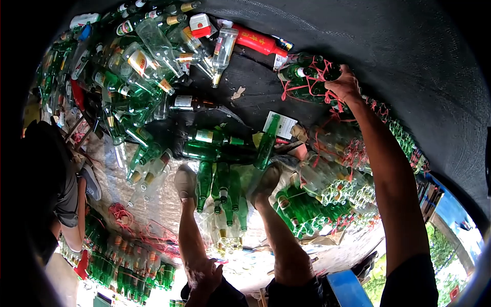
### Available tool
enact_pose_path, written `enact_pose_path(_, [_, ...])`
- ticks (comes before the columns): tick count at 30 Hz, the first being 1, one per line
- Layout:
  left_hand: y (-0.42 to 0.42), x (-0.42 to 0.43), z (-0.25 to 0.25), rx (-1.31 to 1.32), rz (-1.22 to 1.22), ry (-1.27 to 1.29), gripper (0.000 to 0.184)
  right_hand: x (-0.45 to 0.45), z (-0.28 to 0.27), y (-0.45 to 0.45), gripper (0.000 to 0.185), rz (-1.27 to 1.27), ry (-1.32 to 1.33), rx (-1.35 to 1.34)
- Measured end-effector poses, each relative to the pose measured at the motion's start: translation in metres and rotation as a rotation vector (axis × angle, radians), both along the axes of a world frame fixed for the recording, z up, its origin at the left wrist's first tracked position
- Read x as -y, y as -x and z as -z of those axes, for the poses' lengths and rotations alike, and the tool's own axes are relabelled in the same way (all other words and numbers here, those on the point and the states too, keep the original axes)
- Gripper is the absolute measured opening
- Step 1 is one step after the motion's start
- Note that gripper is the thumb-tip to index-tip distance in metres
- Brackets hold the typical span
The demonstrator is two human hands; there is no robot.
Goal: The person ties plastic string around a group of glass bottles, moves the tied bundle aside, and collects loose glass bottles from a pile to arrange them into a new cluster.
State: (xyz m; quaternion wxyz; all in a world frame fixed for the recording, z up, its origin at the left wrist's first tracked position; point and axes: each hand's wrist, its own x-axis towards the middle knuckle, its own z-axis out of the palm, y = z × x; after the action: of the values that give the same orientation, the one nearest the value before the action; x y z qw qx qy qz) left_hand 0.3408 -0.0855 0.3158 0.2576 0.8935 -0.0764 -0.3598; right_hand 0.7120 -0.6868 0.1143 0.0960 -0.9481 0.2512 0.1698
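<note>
At the upper right, my right hand [343, 84] is closed on a bundle of green bottles [305, 77] bound with red plastic string. The bundle lies against a black wall beside other tied bottles. My left hand [203, 276] rests on my left leg just below the knee, fingers apart, with nothing in it. Between my feet several loose green bottles [223, 184] lie side by side, necks towards me. One more green bottle [267, 143] leans near my right foot, beside a white printed card [280, 125].
A big heap of loose glass bottles [138, 66] fills the upper left, near a red cylindrical box [258, 40]. Stacked tied bottles [353, 197] line the right. Tangled red string [148, 233] lies on the floor. Another person's leg and shoe [89, 183] show at the left.
</note>
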Motion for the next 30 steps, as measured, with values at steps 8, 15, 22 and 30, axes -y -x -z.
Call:
enact_pose_path(8, [-0.006, 0.009, -0.001, -0.050, -0.009, -0.036, 0.023, 0.004, -0.004, -0.012, 0.089, 0.078, -0.026, -0.051])
enact_pose_path(15, [-0.022, 0.016, 0.000, 0.004, 0.087, -0.026, 0.023, 0.040, 0.025, -0.002, 0.104, 0.024, -0.135, -0.012])
enact_pose_path(22, [-0.025, 0.018, -0.003, -0.108, 0.018, -0.023, 0.021, 0.047, 0.028, 0.009, 0.123, -0.027, -0.090, -0.028])
enact_pose_path(30, [0.010, 0.002, 0.009, -0.199, -0.076, 0.000, 0.023, -0.080, -0.022, 0.106, 0.035, -0.185, -0.306, 0.196])
